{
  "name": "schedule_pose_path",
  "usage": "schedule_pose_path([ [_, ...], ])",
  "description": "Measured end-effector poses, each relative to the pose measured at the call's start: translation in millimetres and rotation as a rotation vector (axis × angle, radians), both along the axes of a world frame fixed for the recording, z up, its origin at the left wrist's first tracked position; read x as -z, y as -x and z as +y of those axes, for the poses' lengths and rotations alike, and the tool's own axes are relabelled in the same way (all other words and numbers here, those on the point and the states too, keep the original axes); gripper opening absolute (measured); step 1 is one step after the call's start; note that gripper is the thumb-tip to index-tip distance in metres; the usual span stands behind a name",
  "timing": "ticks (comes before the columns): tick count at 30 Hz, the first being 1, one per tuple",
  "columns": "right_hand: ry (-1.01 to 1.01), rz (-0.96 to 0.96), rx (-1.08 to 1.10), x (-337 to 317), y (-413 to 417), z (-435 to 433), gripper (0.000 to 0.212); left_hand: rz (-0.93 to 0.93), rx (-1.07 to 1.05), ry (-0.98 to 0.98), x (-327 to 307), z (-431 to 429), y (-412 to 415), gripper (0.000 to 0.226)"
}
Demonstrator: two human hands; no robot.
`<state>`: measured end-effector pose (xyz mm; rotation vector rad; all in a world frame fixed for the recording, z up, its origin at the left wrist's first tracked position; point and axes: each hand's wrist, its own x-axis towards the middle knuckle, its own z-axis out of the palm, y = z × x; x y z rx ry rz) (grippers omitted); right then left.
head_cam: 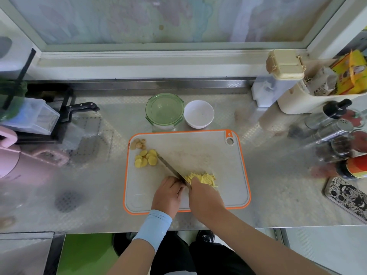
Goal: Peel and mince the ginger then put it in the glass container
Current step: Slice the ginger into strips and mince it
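Head view: no writing can be read; the print on the yellow packets point(351, 76) in the cream tub point(294, 102) and on the orange-labelled bottle point(355, 168) at the right is blurred. The knife point(168, 167) slants across the orange-rimmed cutting board point(198, 151), its handle hidden under the right hand point(205, 197), which grips it. The left hand point(167, 194) lies knuckles up just beside the blade; whether it holds anything cannot be told. Shredded ginger point(201, 178) lies just beyond the right hand, partly covered by it, with ginger slices point(146, 158) near the blade tip and knobbly offcuts point(138, 144) at the board's far left corner. Behind the board stand the glass container point(164, 110), green lid on, and a white bowl point(199, 114).
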<state>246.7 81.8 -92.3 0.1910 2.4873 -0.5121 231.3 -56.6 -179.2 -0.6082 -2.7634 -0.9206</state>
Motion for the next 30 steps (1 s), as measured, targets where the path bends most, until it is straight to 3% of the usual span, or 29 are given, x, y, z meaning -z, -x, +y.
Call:
schedule_pose_path([
  [10,-0.079,-0.020,-0.056,6.2,-23.3,13.3,0.026,0.007,0.005,-0.025,1.2,0.0,0.3,0.020],
  [20,-0.007,0.012,-0.031,5.8,1.6,-3.4,0.019,-0.046,0.006,-0.004,4.9,-0.6,-0.2,0.021],
  [30,-0.040,0.001,0.017,6.0,-25.6,14.7,0.018,-0.024,-0.008,-0.037,1.7,-0.5,-0.7,0.019],
])
